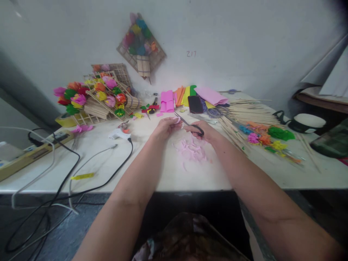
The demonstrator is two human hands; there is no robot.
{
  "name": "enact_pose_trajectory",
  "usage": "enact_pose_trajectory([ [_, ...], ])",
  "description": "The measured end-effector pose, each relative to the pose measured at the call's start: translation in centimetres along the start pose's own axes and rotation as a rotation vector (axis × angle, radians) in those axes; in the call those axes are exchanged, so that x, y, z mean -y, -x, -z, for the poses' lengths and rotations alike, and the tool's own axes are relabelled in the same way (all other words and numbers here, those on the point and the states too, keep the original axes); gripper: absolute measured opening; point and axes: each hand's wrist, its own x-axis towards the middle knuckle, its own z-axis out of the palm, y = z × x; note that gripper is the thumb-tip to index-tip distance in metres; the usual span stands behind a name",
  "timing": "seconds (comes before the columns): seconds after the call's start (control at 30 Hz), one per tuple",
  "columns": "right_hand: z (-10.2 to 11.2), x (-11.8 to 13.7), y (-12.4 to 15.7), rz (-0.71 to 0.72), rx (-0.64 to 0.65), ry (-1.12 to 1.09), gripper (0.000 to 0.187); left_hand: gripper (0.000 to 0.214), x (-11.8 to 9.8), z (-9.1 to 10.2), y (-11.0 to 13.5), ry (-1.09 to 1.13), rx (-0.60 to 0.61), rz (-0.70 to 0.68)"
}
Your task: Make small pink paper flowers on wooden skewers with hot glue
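My left hand [166, 127] is closed in a pinch on a small piece of pale pink paper [178, 121] above the white table [168, 174]. My right hand [203, 131] grips black-handled scissors [190, 125], whose blades point up and left toward that pink piece. Just below both hands lies a loose heap of pink paper cuttings [191, 150] on the tabletop.
Behind the hands lie stacked coloured paper sheets [187, 96] and a black phone [195, 104]. Wooden skewers [244, 114] and paper flowers [268, 136] spread at right. Flower racks [100, 96], a glue gun [118, 133] and cables [67, 170] fill the left.
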Motion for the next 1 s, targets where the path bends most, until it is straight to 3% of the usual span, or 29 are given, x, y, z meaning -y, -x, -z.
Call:
enact_pose_trajectory([
  [0.33,0.08,-0.3,-0.12,0.001,0.041,0.002,0.036,0.016,-0.03,-0.03,0.0,0.004,0.007,0.002],
  [1.0,0.27,-0.54,-0.4,0.023,0.005,0.013,0.033,0.015,0.17,0.08,-0.25,-0.03,-0.014,-0.013],
])
